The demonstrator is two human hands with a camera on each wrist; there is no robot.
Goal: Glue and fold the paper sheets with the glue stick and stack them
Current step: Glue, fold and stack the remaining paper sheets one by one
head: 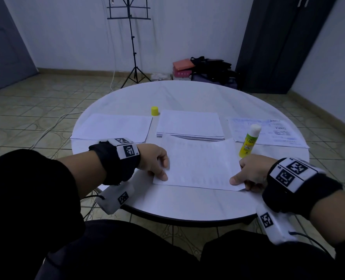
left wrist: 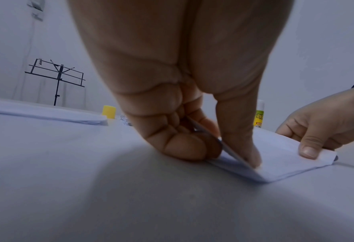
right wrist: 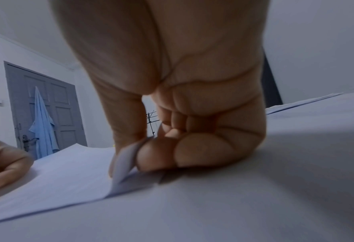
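Note:
A white paper sheet lies on the round white table in front of me. My left hand pinches its near left corner, thumb on top and fingers curled beneath, as the left wrist view shows on the paper sheet. My right hand pinches the near right corner, lifting the paper sheet edge slightly. The glue stick, yellow with its white tip bare, stands upright just beyond my right hand. Its yellow cap sits farther back.
A thick paper stack lies behind the sheet, another stack at the left, and printed sheets at the right. A music stand and bags are on the floor beyond the table.

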